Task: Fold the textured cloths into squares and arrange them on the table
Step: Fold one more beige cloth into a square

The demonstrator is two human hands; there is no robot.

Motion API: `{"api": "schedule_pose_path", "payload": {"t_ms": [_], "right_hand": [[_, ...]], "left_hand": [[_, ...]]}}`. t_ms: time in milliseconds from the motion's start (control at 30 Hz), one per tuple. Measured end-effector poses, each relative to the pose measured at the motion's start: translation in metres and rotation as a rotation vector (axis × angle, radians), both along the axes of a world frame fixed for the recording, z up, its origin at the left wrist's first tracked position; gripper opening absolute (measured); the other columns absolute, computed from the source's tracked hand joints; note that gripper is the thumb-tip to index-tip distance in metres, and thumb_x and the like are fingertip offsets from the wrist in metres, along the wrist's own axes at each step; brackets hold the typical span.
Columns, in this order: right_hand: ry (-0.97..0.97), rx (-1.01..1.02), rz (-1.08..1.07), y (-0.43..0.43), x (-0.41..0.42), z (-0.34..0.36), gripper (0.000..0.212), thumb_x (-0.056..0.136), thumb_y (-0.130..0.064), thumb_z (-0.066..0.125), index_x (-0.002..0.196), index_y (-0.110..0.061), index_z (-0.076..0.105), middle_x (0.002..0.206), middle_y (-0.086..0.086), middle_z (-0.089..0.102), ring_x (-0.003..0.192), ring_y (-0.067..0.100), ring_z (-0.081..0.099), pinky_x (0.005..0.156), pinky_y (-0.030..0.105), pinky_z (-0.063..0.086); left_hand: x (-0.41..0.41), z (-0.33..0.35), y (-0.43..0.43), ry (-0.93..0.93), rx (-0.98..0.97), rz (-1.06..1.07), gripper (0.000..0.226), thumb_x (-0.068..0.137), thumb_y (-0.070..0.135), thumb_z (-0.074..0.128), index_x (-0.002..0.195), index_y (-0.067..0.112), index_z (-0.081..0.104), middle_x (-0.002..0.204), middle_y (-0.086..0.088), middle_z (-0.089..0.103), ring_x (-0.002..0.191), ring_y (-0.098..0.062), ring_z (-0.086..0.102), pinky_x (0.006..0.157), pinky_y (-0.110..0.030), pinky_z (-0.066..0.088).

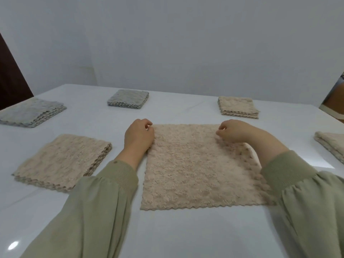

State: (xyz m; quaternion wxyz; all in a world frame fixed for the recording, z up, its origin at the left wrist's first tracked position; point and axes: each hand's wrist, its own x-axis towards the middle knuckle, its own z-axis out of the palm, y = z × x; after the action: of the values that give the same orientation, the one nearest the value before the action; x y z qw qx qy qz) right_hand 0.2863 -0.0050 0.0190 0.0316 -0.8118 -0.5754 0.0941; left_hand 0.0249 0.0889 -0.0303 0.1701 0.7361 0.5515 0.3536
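A beige textured cloth (195, 168) lies spread flat in front of me on the white table (176, 235). My left hand (138, 135) pinches its far left corner. My right hand (236, 132) pinches its far right corner. Both hands rest low on the cloth, fingers curled. A stack of unfolded beige cloths (63, 162) lies to the left. Folded squares sit farther back: a grey one (128, 99) at centre left and a beige one (238, 107) at right.
A grey stack of cloths (31, 113) lies at the far left. Another beige folded pile (331, 144) is cut off by the right edge. A pale wall stands behind the table. Bare tabletop lies near me.
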Motion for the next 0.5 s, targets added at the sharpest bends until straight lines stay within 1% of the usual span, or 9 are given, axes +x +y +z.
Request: {"api": "schedule_pose_path", "payload": {"t_ms": [33, 67, 133, 167, 233, 267, 333, 400, 500], "right_hand": [[0.003, 0.072, -0.043, 0.006, 0.007, -0.01, 0.04, 0.097, -0.031, 0.039, 0.129, -0.01, 0.051, 0.13, 0.01, 0.053, 0.116, 0.028, 0.049, 0.093, 0.037, 0.042], [-0.01, 0.166, -0.071, 0.01, 0.012, -0.023, 0.04, 0.097, -0.029, 0.038, 0.13, -0.01, 0.049, 0.133, 0.012, 0.05, 0.12, 0.031, 0.045, 0.095, 0.039, 0.04], [-0.038, 0.307, -0.07, 0.012, 0.016, -0.043, 0.034, 0.097, -0.026, 0.037, 0.122, -0.008, 0.052, 0.13, 0.013, 0.05, 0.121, 0.036, 0.042, 0.094, 0.04, 0.038], [-0.05, 0.335, -0.054, 0.013, 0.018, -0.048, 0.033, 0.096, -0.025, 0.037, 0.12, -0.008, 0.052, 0.13, 0.012, 0.05, 0.123, 0.037, 0.041, 0.095, 0.041, 0.037], [-0.08, 0.325, -0.023, 0.014, 0.019, -0.05, 0.037, 0.097, -0.024, 0.038, 0.128, -0.007, 0.049, 0.138, 0.013, 0.045, 0.127, 0.034, 0.037, 0.103, 0.042, 0.033], [-0.082, 0.312, -0.015, 0.014, 0.019, -0.049, 0.038, 0.097, -0.024, 0.037, 0.129, -0.006, 0.047, 0.138, 0.013, 0.045, 0.126, 0.033, 0.038, 0.105, 0.042, 0.032], [-0.049, 0.283, -0.024, 0.016, 0.02, -0.049, 0.04, 0.097, -0.025, 0.036, 0.132, -0.008, 0.045, 0.135, 0.013, 0.048, 0.124, 0.032, 0.04, 0.105, 0.043, 0.033], [-0.032, 0.27, -0.033, 0.016, 0.02, -0.05, 0.043, 0.097, -0.026, 0.037, 0.136, -0.009, 0.043, 0.137, 0.013, 0.048, 0.125, 0.033, 0.041, 0.105, 0.043, 0.033], [-0.012, 0.307, -0.045, 0.013, 0.019, -0.048, 0.042, 0.096, -0.023, 0.04, 0.136, -0.009, 0.044, 0.134, 0.015, 0.049, 0.122, 0.033, 0.042, 0.103, 0.041, 0.035]], "left_hand": [[0.002, -0.001, 0.006, 0.027, 0.002, 0.009, 0.029, 0.092, 0.018, 0.045, 0.115, 0.015, 0.063, 0.117, -0.005, 0.059, 0.103, -0.022, 0.056, 0.085, -0.029, 0.041], [0.003, -0.003, 0.012, 0.057, 0.004, 0.008, 0.03, 0.093, 0.02, 0.045, 0.117, 0.015, 0.063, 0.118, -0.006, 0.059, 0.106, -0.023, 0.055, 0.086, -0.031, 0.041], [0.007, -0.006, 0.021, 0.105, 0.009, -0.006, 0.032, 0.094, 0.023, 0.044, 0.12, 0.016, 0.062, 0.12, -0.007, 0.059, 0.111, -0.024, 0.053, 0.088, -0.034, 0.043], [0.009, -0.006, 0.025, 0.13, 0.009, -0.012, 0.033, 0.094, 0.024, 0.044, 0.121, 0.016, 0.062, 0.12, -0.007, 0.058, 0.112, -0.024, 0.051, 0.088, -0.035, 0.043], [0.011, -0.007, 0.03, 0.194, 0.018, -0.027, 0.032, 0.095, 0.026, 0.044, 0.118, 0.016, 0.063, 0.119, -0.008, 0.057, 0.112, -0.025, 0.05, 0.086, -0.035, 0.043], [0.012, -0.007, 0.032, 0.227, 0.027, -0.041, 0.031, 0.095, 0.027, 0.044, 0.115, 0.016, 0.065, 0.117, -0.008, 0.056, 0.111, -0.025, 0.049, 0.085, -0.035, 0.043], [0.014, -0.006, 0.033, 0.277, 0.045, -0.079, 0.028, 0.094, 0.03, 0.046, 0.107, 0.016, 0.067, 0.111, -0.006, 0.056, 0.108, -0.024, 0.048, 0.083, -0.035, 0.043], [0.014, -0.005, 0.031, 0.318, 0.073, -0.119, 0.026, 0.093, 0.033, 0.048, 0.103, 0.016, 0.065, 0.106, -0.005, 0.056, 0.104, -0.024, 0.048, 0.081, -0.035, 0.043], [0.015, -0.004, 0.027, 0.346, 0.101, -0.135, 0.018, 0.092, 0.03, 0.051, 0.095, 0.015, 0.06, 0.096, -0.003, 0.054, 0.098, -0.023, 0.048, 0.076, -0.034, 0.041]]}}
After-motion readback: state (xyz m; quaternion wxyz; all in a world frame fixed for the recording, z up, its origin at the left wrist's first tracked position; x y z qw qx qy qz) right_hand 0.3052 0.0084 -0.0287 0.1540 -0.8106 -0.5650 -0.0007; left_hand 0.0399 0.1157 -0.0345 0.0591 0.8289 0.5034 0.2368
